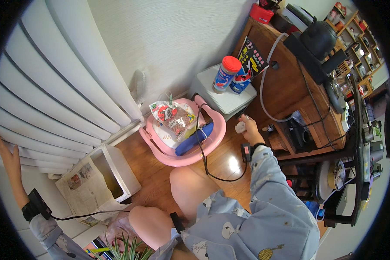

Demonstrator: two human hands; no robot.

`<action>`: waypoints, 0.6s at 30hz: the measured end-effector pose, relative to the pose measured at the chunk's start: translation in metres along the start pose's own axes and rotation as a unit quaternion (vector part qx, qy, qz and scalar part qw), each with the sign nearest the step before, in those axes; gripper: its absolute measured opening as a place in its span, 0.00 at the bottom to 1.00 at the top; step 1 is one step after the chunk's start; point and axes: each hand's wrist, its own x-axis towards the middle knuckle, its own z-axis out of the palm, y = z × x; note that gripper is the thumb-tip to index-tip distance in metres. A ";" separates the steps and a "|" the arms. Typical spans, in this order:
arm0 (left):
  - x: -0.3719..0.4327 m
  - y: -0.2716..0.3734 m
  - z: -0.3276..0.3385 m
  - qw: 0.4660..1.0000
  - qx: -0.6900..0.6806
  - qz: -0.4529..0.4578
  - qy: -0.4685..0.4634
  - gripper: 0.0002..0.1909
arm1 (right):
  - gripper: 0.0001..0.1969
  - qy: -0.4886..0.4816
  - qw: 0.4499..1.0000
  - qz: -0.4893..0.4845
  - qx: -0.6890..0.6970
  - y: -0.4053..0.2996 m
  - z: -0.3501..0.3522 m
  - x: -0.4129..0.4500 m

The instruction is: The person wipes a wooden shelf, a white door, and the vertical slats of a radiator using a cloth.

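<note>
My left hand [10, 157] rests against the white radiator [48, 107] at the far left, fingers spread and holding nothing. In my right hand [252, 131] is a crumpled white wad [240, 127], perhaps tissue or cloth; my fingers cover part of it. That hand is over the wooden floor, between a pink plastic child's seat [219, 125] and a wooden cabinet [286, 87]. On the seat lie a clear printed plastic bag [175, 120] with brown contents and a rolled blue fabric bundle [195, 139]. A dark cable [200, 143] crosses the seat towards my right wrist.
A white box [211, 83] carries a red-lidded jar [227, 74], a blue pouch [242, 81] and a black printed bag [253, 58]. Newspaper [87, 182] partly covers a white foam box [123, 165]. A black kettle [318, 37] stands on the cabinet. A spiky plant [126, 248] is below.
</note>
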 end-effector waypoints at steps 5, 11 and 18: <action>0.005 0.022 -0.014 0.998 -0.067 -0.020 -0.003 0.41 | 0.22 -0.090 0.982 0.071 0.153 0.007 0.016 0.039; 0.009 0.034 -0.018 0.997 -0.077 -0.020 0.007 0.42 | 0.24 -0.073 0.979 0.111 0.154 0.012 0.016 0.070; 0.012 0.044 -0.037 0.998 -0.063 -0.019 -0.005 0.43 | 0.14 -0.102 0.957 0.059 0.266 0.020 0.030 0.060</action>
